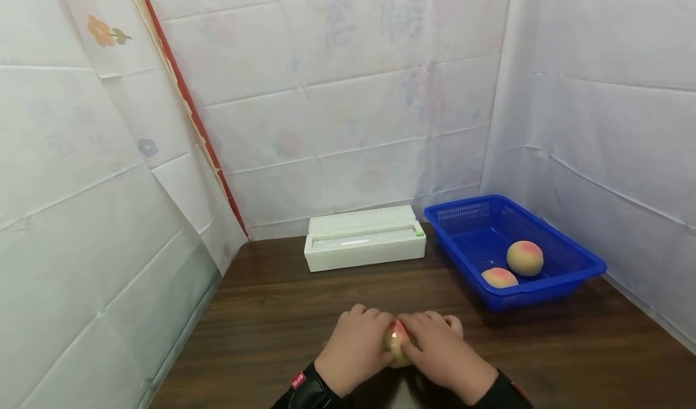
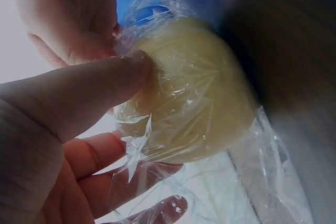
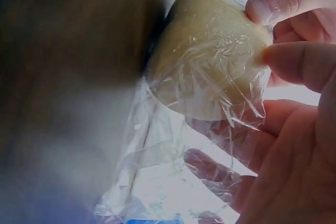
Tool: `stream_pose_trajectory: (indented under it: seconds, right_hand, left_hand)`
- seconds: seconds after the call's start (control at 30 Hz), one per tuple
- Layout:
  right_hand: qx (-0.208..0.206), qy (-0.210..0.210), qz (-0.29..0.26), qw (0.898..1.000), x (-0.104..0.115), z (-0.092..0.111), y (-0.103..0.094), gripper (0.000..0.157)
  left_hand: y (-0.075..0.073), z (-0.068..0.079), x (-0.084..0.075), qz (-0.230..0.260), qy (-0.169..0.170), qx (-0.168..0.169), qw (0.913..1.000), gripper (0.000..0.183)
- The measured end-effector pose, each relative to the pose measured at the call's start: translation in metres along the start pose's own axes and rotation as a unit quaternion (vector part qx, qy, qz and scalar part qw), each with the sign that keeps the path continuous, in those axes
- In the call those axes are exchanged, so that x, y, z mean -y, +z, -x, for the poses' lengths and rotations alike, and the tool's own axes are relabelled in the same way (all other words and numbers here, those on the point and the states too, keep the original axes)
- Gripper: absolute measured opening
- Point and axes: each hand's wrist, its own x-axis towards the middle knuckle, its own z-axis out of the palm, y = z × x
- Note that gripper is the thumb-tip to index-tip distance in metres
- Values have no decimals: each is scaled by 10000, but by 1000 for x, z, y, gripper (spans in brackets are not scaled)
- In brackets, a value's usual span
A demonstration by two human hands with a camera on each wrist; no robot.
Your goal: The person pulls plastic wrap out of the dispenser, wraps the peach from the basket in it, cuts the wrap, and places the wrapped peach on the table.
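A peach [image 1: 399, 345] with a pink top sits between both hands near the front of the table. Clear cling film [image 2: 181, 95] covers it in wrinkled folds, with loose film [image 3: 137, 161] hanging past its side. My left hand [image 1: 356, 347] holds it from the left, the thumb [image 2: 105, 85] pressed against the wrapped side. From the other side my right hand [image 1: 439, 350] grips the peach and film, with its thumb [image 3: 296, 61] on the fruit. In the head view the hands hide much of the peach.
A blue plastic basket [image 1: 549, 288] stands at the back right, holding a peach [image 1: 525, 258] and another peach [image 1: 499, 277]. At the back middle is an open white box [image 1: 370, 257] with a clear film roll inside. White sheeting [image 1: 348, 107] encloses the brown table [image 1: 261, 330].
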Motion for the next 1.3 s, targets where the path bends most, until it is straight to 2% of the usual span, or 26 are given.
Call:
stream_pose_trajectory:
  seconds: [0.13, 0.27, 0.47, 0.57, 0.63, 0.7, 0.77, 0.9, 0.97, 1.03, 1.13, 1.3]
  right_hand:
    - [114, 77, 0, 9999, 3, -7, -4, 41]
    - [193, 236, 9, 9995, 3, -17, -4, 38]
    - [363, 452, -1, 9983, 1, -35, -6, 40]
    - [526, 515, -72, 9973, -1, -39, -6, 41]
    - [620, 528, -99, 9966, -2, -40, -6, 42]
    - [650, 521, -140, 9964, -3, -40, -5, 44]
    - [596, 519, -135, 9968, -4, -40, -4, 45]
    - [434, 575, -142, 9973, -7, -41, -4, 45]
    - [361, 595, -146, 9975, -9, -41, -3, 45]
    - [299, 580, -191, 9977, -11, -41, -2, 44]
    - [208, 533, -237, 9981, -11, -40, -1, 44]
    - [180, 553, -287, 9979, -10, -35, 1, 44]
  left_hand:
    - [-4, -7, 6, 113, -57, 185, 9997, 41]
    - [-6, -16, 13, 247, -164, 646, 9975, 35]
    - [-6, -35, 27, 917, -412, 1387, 9852, 30]
    - [-6, -38, 32, 1321, -456, 1599, 9772, 32]
    - [-6, -38, 33, 1365, -435, 1647, 9759, 35]
    - [-6, -37, 33, 1319, -434, 1622, 9769, 37]
    - [-6, -35, 31, 1036, -441, 1434, 9833, 44]
    - [-6, -31, 20, 327, -407, 636, 9966, 57]
    - [-5, -29, 11, 73, -254, 222, 9994, 60]
    - [-4, -28, 3, -7, 4, -9, 10000, 64]
    - [1, -26, -4, -115, 238, -87, 9996, 76]
    - [11, -25, -7, -278, 107, -27, 9996, 90]
